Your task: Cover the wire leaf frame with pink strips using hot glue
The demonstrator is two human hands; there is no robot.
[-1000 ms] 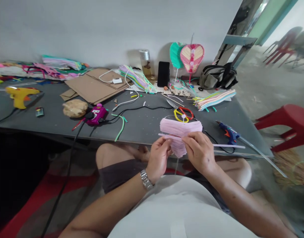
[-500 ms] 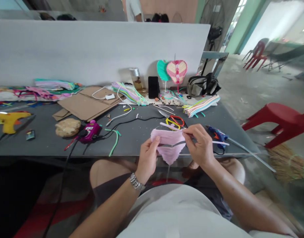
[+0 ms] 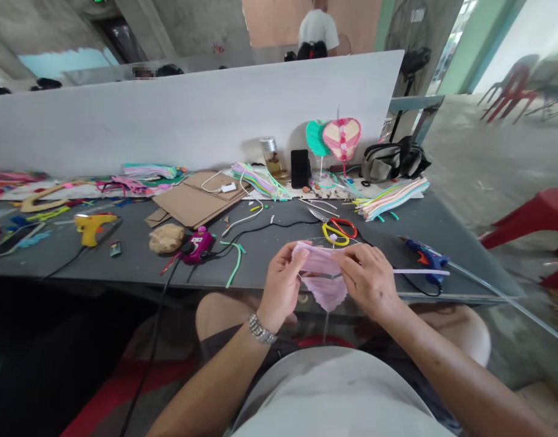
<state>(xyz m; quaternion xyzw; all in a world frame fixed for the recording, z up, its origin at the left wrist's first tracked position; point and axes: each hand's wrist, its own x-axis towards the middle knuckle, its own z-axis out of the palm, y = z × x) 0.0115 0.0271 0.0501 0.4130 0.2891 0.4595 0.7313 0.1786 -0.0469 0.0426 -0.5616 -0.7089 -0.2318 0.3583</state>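
A lilac, heart-shaped fan (image 3: 325,293) of fuzzy pipe-cleaner strips on a thin wire frame is held over the table's front edge, its pointed end down. My left hand (image 3: 283,282) pinches its upper left corner between thumb and fingers. My right hand (image 3: 367,279) has its fingers closed at the upper right of the fan, on a lilac pipe cleaner (image 3: 422,272) whose free end sticks out to the right. A gap shows between the upper band and the lower part. Just beyond the hands lie scissors (image 3: 337,232) with red and yellow handles.
A blue glue gun (image 3: 427,258) with a long glue stick lies at right. Pipe-cleaner bundles (image 3: 390,198), a phone (image 3: 300,169), a jar (image 3: 270,156) and two finished fans (image 3: 341,142) stand behind. Leftward are a magenta device (image 3: 198,244), a stone (image 3: 166,238), cardboard (image 3: 197,200) and a yellow glue gun (image 3: 94,227).
My view has turned left. My right hand has moved inward along the fan's top, closer to my left hand, and its fingers are more curled. Both hands keep their hold.
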